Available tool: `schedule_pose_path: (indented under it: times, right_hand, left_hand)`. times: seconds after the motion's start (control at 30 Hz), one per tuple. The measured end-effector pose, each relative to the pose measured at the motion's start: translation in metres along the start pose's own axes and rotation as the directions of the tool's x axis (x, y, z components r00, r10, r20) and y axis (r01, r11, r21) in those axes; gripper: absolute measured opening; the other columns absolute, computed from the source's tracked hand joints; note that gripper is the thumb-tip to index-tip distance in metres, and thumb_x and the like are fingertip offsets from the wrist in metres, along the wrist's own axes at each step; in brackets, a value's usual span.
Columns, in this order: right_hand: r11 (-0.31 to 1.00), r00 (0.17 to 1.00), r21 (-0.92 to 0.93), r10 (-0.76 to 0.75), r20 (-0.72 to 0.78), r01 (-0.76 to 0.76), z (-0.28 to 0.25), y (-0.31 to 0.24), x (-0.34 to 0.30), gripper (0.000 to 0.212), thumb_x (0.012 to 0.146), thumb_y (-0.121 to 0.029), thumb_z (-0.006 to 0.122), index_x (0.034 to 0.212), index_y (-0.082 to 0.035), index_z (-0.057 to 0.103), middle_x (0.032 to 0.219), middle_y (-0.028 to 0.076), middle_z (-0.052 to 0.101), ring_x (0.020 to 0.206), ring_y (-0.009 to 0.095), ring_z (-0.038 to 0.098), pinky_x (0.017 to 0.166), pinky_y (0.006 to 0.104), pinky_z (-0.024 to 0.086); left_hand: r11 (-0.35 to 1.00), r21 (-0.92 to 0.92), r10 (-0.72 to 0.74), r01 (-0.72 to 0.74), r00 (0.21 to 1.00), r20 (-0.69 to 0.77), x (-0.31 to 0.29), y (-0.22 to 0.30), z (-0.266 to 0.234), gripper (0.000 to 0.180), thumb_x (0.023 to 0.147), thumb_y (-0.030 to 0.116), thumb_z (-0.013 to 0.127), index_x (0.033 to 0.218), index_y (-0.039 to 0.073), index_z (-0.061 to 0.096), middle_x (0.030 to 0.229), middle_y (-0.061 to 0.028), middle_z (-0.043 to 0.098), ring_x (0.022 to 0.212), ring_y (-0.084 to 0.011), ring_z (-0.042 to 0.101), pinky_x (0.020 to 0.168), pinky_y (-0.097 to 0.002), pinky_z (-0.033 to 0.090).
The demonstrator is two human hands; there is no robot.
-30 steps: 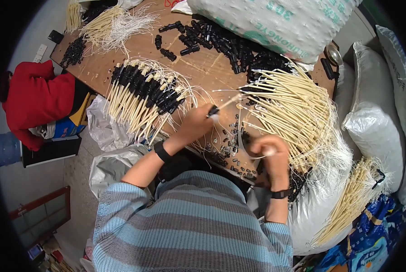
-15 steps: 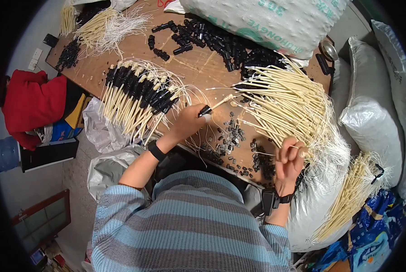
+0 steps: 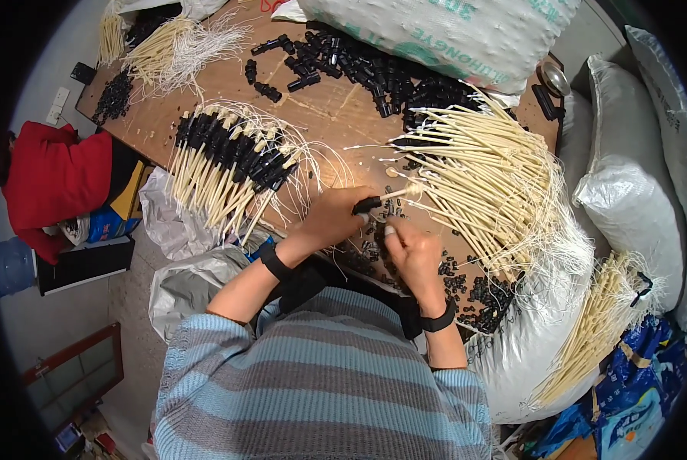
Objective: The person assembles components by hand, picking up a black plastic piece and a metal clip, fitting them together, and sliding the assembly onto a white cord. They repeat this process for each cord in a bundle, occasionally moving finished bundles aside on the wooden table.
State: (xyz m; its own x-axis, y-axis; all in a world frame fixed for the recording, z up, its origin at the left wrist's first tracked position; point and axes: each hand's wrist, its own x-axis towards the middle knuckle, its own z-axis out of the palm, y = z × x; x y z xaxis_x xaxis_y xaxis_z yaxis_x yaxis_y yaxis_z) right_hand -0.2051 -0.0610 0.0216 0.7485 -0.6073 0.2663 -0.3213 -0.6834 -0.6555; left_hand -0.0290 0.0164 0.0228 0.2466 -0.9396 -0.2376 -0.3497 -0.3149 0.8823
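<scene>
Black plastic fills the grasp of my left hand [image 3: 336, 217]: thumb and fingers are closed on a short, dark, cylindrical plastic sleeve [image 3: 366, 205] above the brown wooden tabletop [image 3: 320, 126], with a slim cream-coloured tube [image 3: 394, 194] jutting from it toward the right. I hold it by the sleeve, it seems, because that leaves the tube's far end free and keeps the piece in front of me, where both hands can meet. My right hand [image 3: 419, 261] is just beside it, nearer my body, fingers curled in and thumb forward; whether anything small is pinched there I cannot tell. Right of that hand, small black plastic fittings [image 3: 488, 295] lie loose, probably so single ones are easy to pick out. On my right, a broad fan of long cream tubes with white wire tails [image 3: 481, 172] points its tips toward the middle, likely to put them within reach. On my left, cream tubes capped with black sleeves [image 3: 232, 157] lie side by side in a row, presumably to keep them together. Beyond, a heap of black cylindrical connectors [image 3: 374, 80] spreads beside a plump white woven sack [image 3: 435, 38], clear of my hands.
</scene>
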Motion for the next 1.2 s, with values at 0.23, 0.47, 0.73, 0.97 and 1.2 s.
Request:
schedule_pose_path:
  times: [0.23, 0.47, 0.73, 0.97, 1.2]
  right_hand:
    - [0.998, 0.990, 0.002, 0.061, -0.123, -0.062, 0.001, 0.000, 0.003, 0.012, 0.080, -0.010, 0.066, 0.092, -0.006, 0.070, 0.056, 0.010, 0.060, 0.046, 0.017, 0.058, 0.046, 0.0280, 0.044]
    - [0.999, 0.996, 0.004, 0.049, -0.070, -0.049, 0.004, 0.001, 0.002, 0.012, 0.080, -0.011, 0.067, 0.090, -0.006, 0.070, 0.058, 0.010, 0.061, 0.047, 0.015, 0.059, 0.046, 0.0277, 0.044]
    - [0.992, 0.994, 0.119, 0.024, 0.103, -0.036, -0.001, -0.002, 0.003, 0.015, 0.084, -0.008, 0.063, 0.098, -0.005, 0.064, 0.073, 0.017, 0.064, 0.063, 0.033, 0.064, 0.056, 0.0368, 0.049]
    - [0.995, 0.985, 0.047, 0.079, 0.154, -0.087, -0.005, -0.002, -0.003, 0.010, 0.086, -0.008, 0.061, 0.095, -0.005, 0.063, 0.074, 0.017, 0.063, 0.061, 0.034, 0.062, 0.056, 0.0366, 0.049]
    - [0.935, 0.988, 0.331, 0.095, 0.124, -0.131, -0.003, 0.006, -0.015, 0.016, 0.092, -0.007, 0.058, 0.105, -0.001, 0.066, 0.069, 0.006, 0.060, 0.060, 0.010, 0.052, 0.057, 0.0254, 0.044]
  left_hand:
    - [0.914, 0.287, 0.320, -0.286, 0.944, -0.081, -0.002, -0.010, -0.002, 0.038, 0.070, 0.001, 0.057, 0.107, 0.010, 0.063, 0.094, -0.0127, 0.066, 0.090, -0.0334, 0.063, 0.077, -0.0418, 0.050]
    - [0.926, 0.292, 0.223, -0.238, 0.971, 0.082, -0.006, -0.003, 0.000, 0.044, 0.074, 0.001, 0.059, 0.118, 0.007, 0.059, 0.108, -0.0146, 0.065, 0.103, -0.0341, 0.061, 0.088, -0.0414, 0.048]
    - [0.959, 0.223, 0.118, -0.177, 0.960, 0.254, -0.003, 0.006, -0.001, 0.039, 0.074, 0.002, 0.059, 0.113, 0.006, 0.059, 0.100, -0.0164, 0.065, 0.098, -0.0359, 0.061, 0.085, -0.0416, 0.048]
    - [0.824, 0.140, 0.566, -0.549, 0.811, -0.148, -0.002, -0.001, 0.005, 0.022, 0.061, -0.006, 0.064, 0.080, 0.006, 0.061, 0.078, -0.0086, 0.061, 0.077, -0.0266, 0.061, 0.067, -0.0351, 0.049]
    - [0.836, 0.004, 0.548, -0.549, 0.832, -0.087, -0.005, -0.007, 0.013, 0.016, 0.072, -0.006, 0.064, 0.082, 0.007, 0.061, 0.083, -0.0056, 0.062, 0.080, -0.0237, 0.062, 0.071, -0.0322, 0.049]
